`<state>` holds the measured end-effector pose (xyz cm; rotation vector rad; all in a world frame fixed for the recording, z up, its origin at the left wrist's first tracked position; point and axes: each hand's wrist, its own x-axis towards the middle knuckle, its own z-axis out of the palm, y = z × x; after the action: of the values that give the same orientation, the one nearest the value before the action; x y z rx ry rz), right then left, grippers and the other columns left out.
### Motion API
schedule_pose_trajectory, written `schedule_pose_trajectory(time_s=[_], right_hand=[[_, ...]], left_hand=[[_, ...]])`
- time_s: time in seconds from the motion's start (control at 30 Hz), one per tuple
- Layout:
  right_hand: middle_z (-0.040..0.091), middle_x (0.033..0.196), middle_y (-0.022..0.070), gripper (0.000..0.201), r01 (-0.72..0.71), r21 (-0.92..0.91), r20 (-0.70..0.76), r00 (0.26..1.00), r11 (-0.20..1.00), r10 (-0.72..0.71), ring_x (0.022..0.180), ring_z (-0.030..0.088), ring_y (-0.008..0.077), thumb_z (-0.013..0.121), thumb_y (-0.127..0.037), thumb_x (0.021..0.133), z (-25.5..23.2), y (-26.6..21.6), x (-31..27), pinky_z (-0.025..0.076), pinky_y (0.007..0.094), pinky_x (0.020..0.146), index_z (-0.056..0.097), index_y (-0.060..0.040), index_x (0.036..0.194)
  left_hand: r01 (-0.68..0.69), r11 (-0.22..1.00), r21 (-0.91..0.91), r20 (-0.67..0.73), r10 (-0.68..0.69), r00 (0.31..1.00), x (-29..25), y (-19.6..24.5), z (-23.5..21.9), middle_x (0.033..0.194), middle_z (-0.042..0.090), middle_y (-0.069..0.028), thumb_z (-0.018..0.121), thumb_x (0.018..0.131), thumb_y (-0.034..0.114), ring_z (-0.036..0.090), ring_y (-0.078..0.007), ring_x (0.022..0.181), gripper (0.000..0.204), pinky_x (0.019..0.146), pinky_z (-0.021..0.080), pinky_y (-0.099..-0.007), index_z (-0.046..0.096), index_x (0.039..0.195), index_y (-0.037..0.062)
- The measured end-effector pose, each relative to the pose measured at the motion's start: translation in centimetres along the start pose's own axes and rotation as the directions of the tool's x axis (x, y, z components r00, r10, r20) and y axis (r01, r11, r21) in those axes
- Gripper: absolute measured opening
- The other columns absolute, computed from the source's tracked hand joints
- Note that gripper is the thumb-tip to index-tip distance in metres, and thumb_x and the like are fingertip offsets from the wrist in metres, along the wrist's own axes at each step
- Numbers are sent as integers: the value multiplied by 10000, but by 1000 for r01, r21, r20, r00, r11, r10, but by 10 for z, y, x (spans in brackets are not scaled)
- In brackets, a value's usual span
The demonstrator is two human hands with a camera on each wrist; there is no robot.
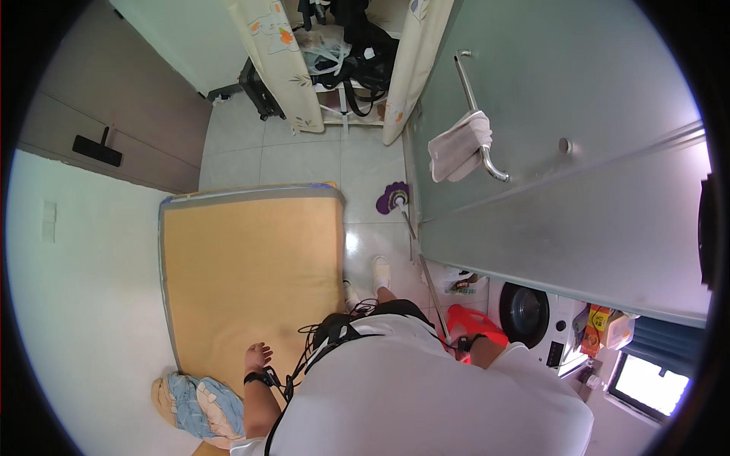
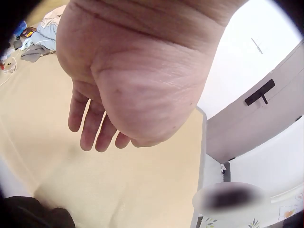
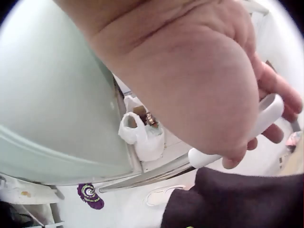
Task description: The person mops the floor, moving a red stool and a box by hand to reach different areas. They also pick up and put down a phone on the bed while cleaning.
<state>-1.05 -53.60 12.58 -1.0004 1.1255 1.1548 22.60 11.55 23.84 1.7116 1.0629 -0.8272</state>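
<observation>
In the head view my left hand point(image 1: 258, 356) hangs over the tan mattress point(image 1: 251, 266), its fingers loosely bent. Nothing lies in that palm; the left wrist view shows the fingers apart above the bed. My right hand point(image 3: 204, 90) holds a mop by the white looped end of its handle point(image 3: 269, 114), which passes between thumb and fingers. From there the metal pole point(image 1: 431, 285) slants down to the purple mop head point(image 1: 392, 197) on the tiled floor. The head view hides most of the right hand's fingers below the wrist.
A red tub point(image 1: 475, 323) stands below the right hand, by a washing machine point(image 1: 525, 311). A frosted glass partition point(image 1: 547, 220) runs along the right, with a cloth point(image 1: 460, 148) on its handle. Crumpled bedding point(image 1: 201, 406) lies at the bed's near-left corner. A fabric wardrobe point(image 1: 274, 53) stands ahead.
</observation>
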Motion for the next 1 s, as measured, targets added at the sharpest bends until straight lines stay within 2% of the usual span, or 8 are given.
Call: schedule_pose_trajectory(time_s=[0.2,0.43,0.5,0.57,0.63,0.7,0.9,1.0], right_hand=[[601,732,147,237,12,315,73,997,949,-37,578,594,266,491,-206,810,-7,-85,12,478,404,491,561,8,885],[606,716,160,343,251,-424,-393,815,870,-427,527,600,260,486,-269,833,-15,-234,23,491,380,464,530,63,905],[608,710,184,402,124,-695,-504,618,708,-603,508,602,280,451,-337,853,-2,-245,1,482,391,450,533,52,918],[603,746,229,419,127,-690,-481,655,712,-583,606,620,327,406,-352,875,-1,-231,-3,493,410,502,534,40,950],[601,764,240,421,31,-950,-161,804,312,-572,691,617,356,378,-348,886,-7,-196,-11,499,421,552,530,35,975],[597,732,231,396,-22,-891,-356,654,454,-667,733,610,364,389,-322,877,-48,-110,53,493,440,575,524,36,981],[570,619,77,233,-155,-390,-274,961,908,46,498,551,243,454,-267,852,-90,62,-19,398,373,414,554,-73,770],[580,645,92,253,-163,-458,-283,959,874,30,529,564,244,452,-281,853,-85,64,-17,412,377,434,563,-62,793]], left_hand=[[20,1000,12,-17,-20,1000,-12,1,-10,1044,574,-154,383,884,243,596,-266,891,370,716,492,-363,449,1153,-3],[44,999,7,-46,-43,998,-23,-21,-19,1007,591,-147,378,901,251,612,-255,835,350,654,492,-345,465,1125,-3],[63,998,-1,-30,-63,998,-23,-26,-19,995,595,-142,378,903,255,614,-248,822,347,634,490,-336,466,1125,2],[63,998,-9,-32,-64,997,-21,-25,-17,994,595,-141,380,902,254,614,-247,821,346,629,489,-334,465,1126,4],[75,997,-29,-32,-76,997,-17,-29,-16,994,595,-140,381,900,254,614,-245,821,346,624,487,-331,464,1127,7],[50,997,-52,-21,-52,998,-10,-29,-13,993,596,-139,384,897,251,614,-243,818,344,621,486,-329,462,1130,11],[59,997,-57,-8,-59,998,1,-29,-5,989,598,-135,393,892,254,612,-231,817,348,627,487,-321,466,1125,6],[63,997,-51,-3,-64,998,0,-23,1,993,598,-133,397,890,253,611,-224,818,351,630,489,-320,469,1125,3]])
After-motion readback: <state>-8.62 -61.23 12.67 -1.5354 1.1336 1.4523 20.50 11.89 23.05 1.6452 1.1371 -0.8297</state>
